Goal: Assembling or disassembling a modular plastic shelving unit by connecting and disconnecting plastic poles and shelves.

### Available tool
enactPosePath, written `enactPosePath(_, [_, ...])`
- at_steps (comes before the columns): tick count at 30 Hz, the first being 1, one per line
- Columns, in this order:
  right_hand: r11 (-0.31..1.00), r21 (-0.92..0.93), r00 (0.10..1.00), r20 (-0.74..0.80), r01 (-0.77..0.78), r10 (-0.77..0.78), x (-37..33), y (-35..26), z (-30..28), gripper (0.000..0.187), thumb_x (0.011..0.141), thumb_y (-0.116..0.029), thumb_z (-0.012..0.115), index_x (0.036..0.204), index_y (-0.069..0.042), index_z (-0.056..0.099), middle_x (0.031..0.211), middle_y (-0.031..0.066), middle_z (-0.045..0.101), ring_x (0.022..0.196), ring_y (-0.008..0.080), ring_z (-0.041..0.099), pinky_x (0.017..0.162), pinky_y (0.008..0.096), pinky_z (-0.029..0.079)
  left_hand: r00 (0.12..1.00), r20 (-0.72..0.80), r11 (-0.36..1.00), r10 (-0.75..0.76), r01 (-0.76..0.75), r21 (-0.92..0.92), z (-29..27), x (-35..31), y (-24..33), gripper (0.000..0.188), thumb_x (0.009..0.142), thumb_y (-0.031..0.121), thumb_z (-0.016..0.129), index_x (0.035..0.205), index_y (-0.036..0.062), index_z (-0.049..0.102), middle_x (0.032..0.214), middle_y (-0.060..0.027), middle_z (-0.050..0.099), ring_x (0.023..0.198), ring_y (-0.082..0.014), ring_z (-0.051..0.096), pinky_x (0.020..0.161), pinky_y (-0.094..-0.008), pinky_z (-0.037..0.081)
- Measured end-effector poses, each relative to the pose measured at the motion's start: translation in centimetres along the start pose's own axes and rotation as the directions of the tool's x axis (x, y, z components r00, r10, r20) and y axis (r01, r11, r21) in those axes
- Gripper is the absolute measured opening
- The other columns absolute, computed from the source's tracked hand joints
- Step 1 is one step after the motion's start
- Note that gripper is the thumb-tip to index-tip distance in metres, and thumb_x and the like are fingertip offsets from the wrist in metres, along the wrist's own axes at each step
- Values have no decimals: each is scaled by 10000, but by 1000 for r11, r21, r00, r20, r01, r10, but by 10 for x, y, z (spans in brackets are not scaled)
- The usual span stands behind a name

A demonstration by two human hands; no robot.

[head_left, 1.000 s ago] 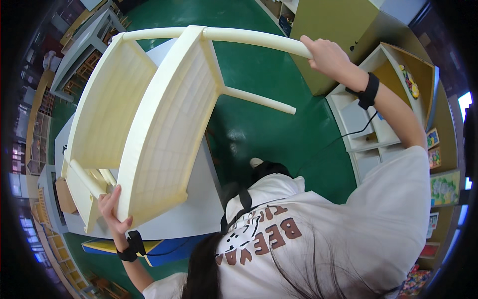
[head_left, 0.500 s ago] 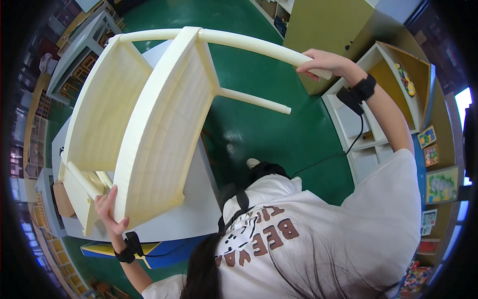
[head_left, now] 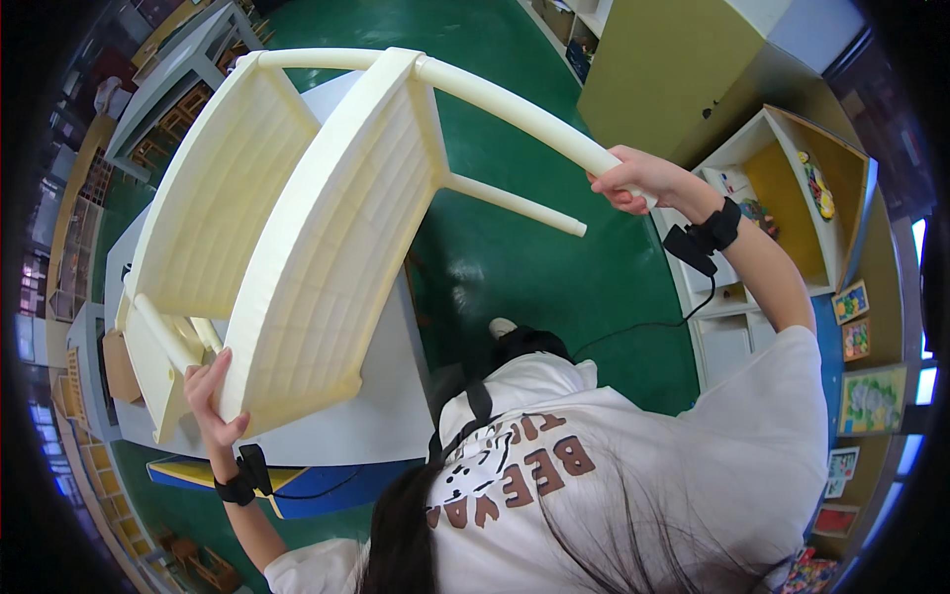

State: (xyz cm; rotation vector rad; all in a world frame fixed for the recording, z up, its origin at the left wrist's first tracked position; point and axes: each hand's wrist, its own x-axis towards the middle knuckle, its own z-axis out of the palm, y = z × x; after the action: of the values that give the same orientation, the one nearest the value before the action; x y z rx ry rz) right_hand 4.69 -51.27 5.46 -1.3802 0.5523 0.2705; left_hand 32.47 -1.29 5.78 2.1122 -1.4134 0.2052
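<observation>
A cream plastic shelf rack [head_left: 341, 228] lies tipped on its side over a white table [head_left: 381, 401]. Its boards stand on edge, joined by round tubes. With fingers wrapped round the far end of a long tube [head_left: 520, 111], my right hand [head_left: 635, 180] holds the rack at the right. At the lower left, my left hand [head_left: 211, 398] grips the near corner of the closest board, thumb on its face and fingers by the edge. A second, shorter tube [head_left: 515, 206] sticks out from that board with its end free.
A yellow-green cabinet [head_left: 653, 84] stands at the far right, beside a white shelf unit [head_left: 722, 332] along the right wall. Under the table's near edge is a blue and yellow piece [head_left: 297, 487]. Grey tables [head_left: 178, 84] stand far left, over the green floor [head_left: 495, 287].
My right hand has come lower, its tube end dipping with it. The rack has tilted slightly; my left hand, still on the board corner, has shifted a little up.
</observation>
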Motion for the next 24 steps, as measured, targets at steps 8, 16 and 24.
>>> enactPosePath(8, [541, -840, 844, -261, 41, -469, -3, 4, -19, 159, 684, -62, 539, 791, -28, 427, 498, 74, 461, 394, 189, 472, 357, 292, 372, 1000, 13, 1000, 12, -13, 19, 1, 6, 2, 747, 498, 510, 526, 1017, -24, 578, 672, -114, 552, 595, -214, 414, 635, -310, 307])
enactPosePath(16, [-167, -933, 518, -23, -318, -855, -34, 40, -12, 234, 683, -162, 576, 855, -64, 451, 618, 109, 538, 552, 280, 558, 468, 373, 439, 999, 38, 1000, -17, 17, 10, 1, 6, 2, 745, 526, 522, 527, 1044, -12, 568, 934, -132, 611, 654, -216, 452, 688, -306, 331])
enactPosePath(24, [470, -882, 648, -380, -38, -660, -26, 105, 19, 280, 699, -297, 587, 777, -51, 481, 619, 166, 548, 579, 336, 551, 519, 399, 432, 1000, 29, 1000, -7, 6, 28, 3, 7, 3, 747, 545, 538, 518, 1044, -15, 568, 919, -137, 611, 667, -222, 463, 683, -308, 339])
